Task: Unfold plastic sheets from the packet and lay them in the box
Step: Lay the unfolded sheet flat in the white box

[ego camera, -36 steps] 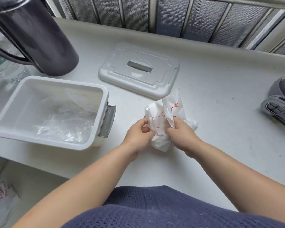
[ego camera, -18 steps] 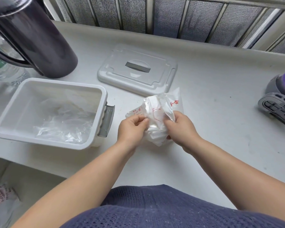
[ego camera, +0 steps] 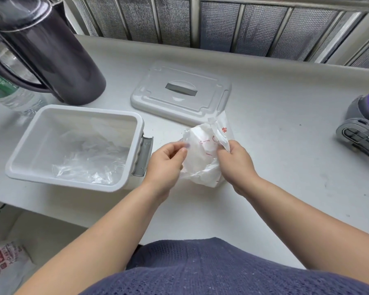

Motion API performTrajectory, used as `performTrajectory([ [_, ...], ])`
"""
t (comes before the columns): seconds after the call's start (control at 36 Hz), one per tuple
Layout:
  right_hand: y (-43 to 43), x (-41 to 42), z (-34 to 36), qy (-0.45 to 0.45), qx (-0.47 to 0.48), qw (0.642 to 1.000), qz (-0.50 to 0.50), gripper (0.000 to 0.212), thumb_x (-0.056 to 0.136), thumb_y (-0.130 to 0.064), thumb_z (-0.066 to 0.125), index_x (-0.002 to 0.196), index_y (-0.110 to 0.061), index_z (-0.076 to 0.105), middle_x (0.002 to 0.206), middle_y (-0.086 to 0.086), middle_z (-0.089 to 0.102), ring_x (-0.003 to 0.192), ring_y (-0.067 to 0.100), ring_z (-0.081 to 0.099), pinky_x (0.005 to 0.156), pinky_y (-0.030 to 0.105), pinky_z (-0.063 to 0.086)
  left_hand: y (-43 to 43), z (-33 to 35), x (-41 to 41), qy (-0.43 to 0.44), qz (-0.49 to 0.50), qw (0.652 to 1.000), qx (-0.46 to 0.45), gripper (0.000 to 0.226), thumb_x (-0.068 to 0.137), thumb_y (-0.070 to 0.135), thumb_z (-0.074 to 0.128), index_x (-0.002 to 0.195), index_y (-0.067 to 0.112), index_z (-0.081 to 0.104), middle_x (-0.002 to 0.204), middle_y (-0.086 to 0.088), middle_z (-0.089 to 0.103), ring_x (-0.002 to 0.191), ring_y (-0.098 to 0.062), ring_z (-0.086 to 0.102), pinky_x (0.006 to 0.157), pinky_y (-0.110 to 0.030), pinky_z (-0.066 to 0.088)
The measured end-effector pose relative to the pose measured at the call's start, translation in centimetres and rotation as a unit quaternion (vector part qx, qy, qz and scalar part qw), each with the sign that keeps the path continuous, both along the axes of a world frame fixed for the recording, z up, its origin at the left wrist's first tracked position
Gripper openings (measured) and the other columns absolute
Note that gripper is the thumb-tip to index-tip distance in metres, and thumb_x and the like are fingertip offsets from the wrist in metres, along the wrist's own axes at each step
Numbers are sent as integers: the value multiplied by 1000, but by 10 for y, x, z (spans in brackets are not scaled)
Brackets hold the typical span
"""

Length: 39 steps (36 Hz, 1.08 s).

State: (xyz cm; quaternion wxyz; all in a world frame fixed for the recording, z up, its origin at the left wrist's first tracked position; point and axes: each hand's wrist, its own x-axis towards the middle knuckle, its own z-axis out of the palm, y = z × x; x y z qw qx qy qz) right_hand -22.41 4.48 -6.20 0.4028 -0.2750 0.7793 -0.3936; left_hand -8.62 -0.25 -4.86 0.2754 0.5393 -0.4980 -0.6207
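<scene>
Crumpled, the red-printed translucent packet [ego camera: 202, 158] sits between both hands.

One wide-angle cam, worn on the head. Faces forward and down. Sits close over the counter [ego camera: 264, 150].

A pale grey counter [ego camera: 285, 145] runs from left to right below a metal grille. At its near left edge sits an open white box [ego camera: 51, 133]. The box's grey lid [ego camera: 179, 99] lies flat farther back, near the middle. A dark jug [ego camera: 58, 60] stands far left, with a clear bottle [ego camera: 15, 96] just beside it. A grey and purple device [ego camera: 362, 128] rests at the right edge.
</scene>
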Motion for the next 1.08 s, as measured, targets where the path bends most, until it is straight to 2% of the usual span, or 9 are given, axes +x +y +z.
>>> performTrajectory([
  [0.11,1,2,2,-12,-7,1000,-6,14,97,-26,39,94,-20,52,88,-3,56,87,22,56,71,31,44,0,5,6,6,42,996,-74,24,98,9,49,86,25,60,84,10,61,81,-8,54,79,-28,46],
  [0.22,2,8,9,29,-1,997,78,47,95,-35,47,138,-19,34,138,-1,42,128,18,41,100,29,34,1,17,11,34,93,980,-174,18,98,15,46,88,27,56,83,11,62,77,-11,62,76,-27,50],
  [0.36,-1,23,30,53,-94,986,124,50,96,-33,47,142,-19,32,138,-4,41,127,9,39,99,21,29,-7,41,14,181,133,971,-79,22,102,9,38,87,16,51,69,2,65,58,-11,65,60,-24,52],
  [0.47,-6,31,45,-88,-102,983,121,33,95,-25,48,128,-25,48,118,-12,51,107,9,50,97,33,44,-15,50,27,263,132,955,16,21,102,12,39,87,15,53,61,0,65,56,-11,62,57,-22,52],
  [0.61,-12,42,63,-359,-93,928,46,20,94,-10,44,99,-23,59,111,-9,49,106,23,44,59,33,56,-19,55,42,299,105,947,58,19,101,12,40,92,18,56,67,3,66,58,-7,63,55,-18,52],
  [0.69,-20,47,70,-425,-97,899,37,25,93,-8,41,102,-17,63,116,1,55,105,16,52,69,37,52,-24,54,50,300,76,950,49,18,99,10,42,100,19,58,81,1,67,69,-10,65,62,-21,55],
  [0.89,-40,63,83,-547,-159,819,70,30,66,-23,46,81,-7,66,75,10,59,67,24,56,73,35,45,-41,58,75,175,93,980,-28,19,98,5,46,96,24,50,84,3,56,61,-10,57,49,-23,48],
  [0.97,-54,83,84,-505,-170,842,84,28,61,-11,47,78,-8,69,80,14,58,70,28,53,71,33,45,-51,56,88,120,71,989,-39,18,95,3,52,88,20,52,80,2,57,65,-13,53,56,-21,47],
  [1.08,-74,113,78,-275,-179,937,120,31,73,5,56,90,-19,64,99,9,60,84,22,56,74,26,46,-62,56,108,88,-27,995,-21,26,101,19,41,98,10,66,85,1,68,81,-13,59,69,-19,49],
])
